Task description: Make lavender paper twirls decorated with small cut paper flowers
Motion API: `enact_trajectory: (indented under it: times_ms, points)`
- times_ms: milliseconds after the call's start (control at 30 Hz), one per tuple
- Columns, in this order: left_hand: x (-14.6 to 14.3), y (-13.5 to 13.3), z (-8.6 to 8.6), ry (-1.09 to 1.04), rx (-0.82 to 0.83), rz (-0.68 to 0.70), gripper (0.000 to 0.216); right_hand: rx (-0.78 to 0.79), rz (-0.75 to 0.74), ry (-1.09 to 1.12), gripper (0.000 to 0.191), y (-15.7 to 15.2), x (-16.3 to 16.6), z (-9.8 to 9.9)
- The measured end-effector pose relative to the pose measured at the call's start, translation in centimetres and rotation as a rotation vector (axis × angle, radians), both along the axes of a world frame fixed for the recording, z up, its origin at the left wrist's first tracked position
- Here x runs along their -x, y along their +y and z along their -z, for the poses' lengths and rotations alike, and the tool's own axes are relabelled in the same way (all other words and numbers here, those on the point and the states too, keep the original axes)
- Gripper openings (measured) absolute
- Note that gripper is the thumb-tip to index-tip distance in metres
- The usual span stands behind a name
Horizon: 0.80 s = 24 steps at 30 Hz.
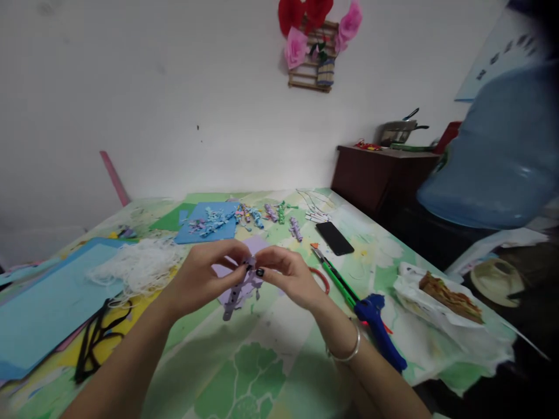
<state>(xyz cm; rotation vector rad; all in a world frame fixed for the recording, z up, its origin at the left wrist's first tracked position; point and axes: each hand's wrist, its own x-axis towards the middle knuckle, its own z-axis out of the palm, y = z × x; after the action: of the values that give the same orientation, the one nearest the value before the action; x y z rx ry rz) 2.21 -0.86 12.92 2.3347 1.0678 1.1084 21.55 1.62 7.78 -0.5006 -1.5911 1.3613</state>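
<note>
My left hand [198,273] and my right hand [290,276] meet over the middle of the table. Thumb and fingers of each are pinched together at the top end of a purple strip [232,302] with small dark holes along it. The strip hangs tilted down from my fingertips. Behind and below it lies a light purple sheet [257,241] with small purple scraps around it. Exactly how the fingertips grip the strip is partly hidden. Right of my right hand are a red ring-shaped handle [321,279] and a green utility knife [334,273].
A blue glue gun [378,326] and a phone [334,237] lie at right, with food on white paper [449,297] beyond. White string [135,265], blue sheets [56,297] and black-framed glasses [98,340] are at left. Small rolled pieces [296,228] lie behind.
</note>
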Motion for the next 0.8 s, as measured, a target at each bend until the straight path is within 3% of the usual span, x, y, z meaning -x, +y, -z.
enact_trajectory:
  times_ms: [167, 300, 433, 800]
  points:
    - [-0.6, -0.9, 0.6, 0.121, -0.172, 0.032, 0.008, -0.013, 0.149, -0.098, 0.010, -0.5, 0.2, 0.9]
    - [-0.4, -1.1, 1.5, 0.277, -0.287, 0.004, 0.010, -0.062, 0.163, -0.135, 0.004, -0.9, -0.3, 1.4]
    - [0.3, -0.9, 3.0, 0.313, -0.431, -0.047, 0.016, -0.009, 0.185, -0.129, 0.008, -0.9, -1.2, 1.8]
    - [1.8, -0.8, 5.8, 0.305, -0.585, -0.154, 0.027, 0.243, 0.062, -0.059, 0.021, -1.4, -2.1, 1.9]
